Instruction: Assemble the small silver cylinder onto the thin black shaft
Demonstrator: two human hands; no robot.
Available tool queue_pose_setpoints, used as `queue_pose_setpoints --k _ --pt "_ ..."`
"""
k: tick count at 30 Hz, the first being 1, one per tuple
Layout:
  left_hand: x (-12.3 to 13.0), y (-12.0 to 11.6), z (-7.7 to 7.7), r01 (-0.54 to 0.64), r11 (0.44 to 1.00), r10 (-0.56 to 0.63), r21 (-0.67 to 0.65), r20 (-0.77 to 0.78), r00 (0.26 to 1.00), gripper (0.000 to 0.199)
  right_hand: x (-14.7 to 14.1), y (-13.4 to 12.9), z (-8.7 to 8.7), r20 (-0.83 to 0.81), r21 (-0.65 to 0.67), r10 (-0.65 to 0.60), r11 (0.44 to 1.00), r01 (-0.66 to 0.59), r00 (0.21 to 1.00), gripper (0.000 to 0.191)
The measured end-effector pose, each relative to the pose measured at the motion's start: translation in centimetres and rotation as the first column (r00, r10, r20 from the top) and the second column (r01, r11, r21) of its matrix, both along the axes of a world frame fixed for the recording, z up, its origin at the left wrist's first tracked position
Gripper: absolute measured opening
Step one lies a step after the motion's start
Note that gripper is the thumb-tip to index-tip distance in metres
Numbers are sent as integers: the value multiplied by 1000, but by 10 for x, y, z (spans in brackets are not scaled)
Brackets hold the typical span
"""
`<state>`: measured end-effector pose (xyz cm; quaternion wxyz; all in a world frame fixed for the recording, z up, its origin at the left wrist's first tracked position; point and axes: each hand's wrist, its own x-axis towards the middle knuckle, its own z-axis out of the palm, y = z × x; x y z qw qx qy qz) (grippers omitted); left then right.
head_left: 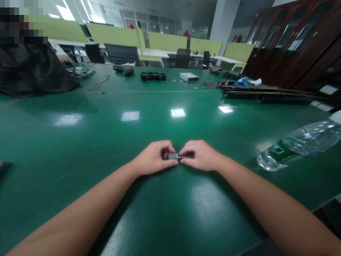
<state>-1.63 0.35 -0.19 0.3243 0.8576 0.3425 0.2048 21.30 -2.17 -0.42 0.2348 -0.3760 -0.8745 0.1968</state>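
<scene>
Just above the green table, near the middle of the head view, I hold a small grey metal cylinder (pixel 173 156) with a thin dark shaft-like part on its right side. My left hand (pixel 153 158) is closed on the cylinder, thumb below and fingers above. The thin dark part (pixel 183 156) is pinched in the fingertips of my right hand (pixel 201 155). Both hands nearly meet at the fingertips. Whether the two parts are joined is too small to tell, and fingers cover some of each.
A clear plastic bottle (pixel 289 150) lies on its side to the right on the green table (pixel 138 137). Along the far side are a black block-like part (pixel 153 76), a white box (pixel 189 77), a cable (pixel 93 91) and long dark strips (pixel 241 94). A person's dark clothing (pixel 32 71) shows far left.
</scene>
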Motion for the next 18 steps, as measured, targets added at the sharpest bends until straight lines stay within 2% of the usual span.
queue_pose_setpoints --k 5,18 --pt "0 1 0 24 999 -24 35 2 1000 26 0 1 0 8 7 8 1000 -8 1000 14" --pt "0 0 1 -3 999 4 44 -17 1000 23 2 1 3 48 19 2 1000 -2 999 14"
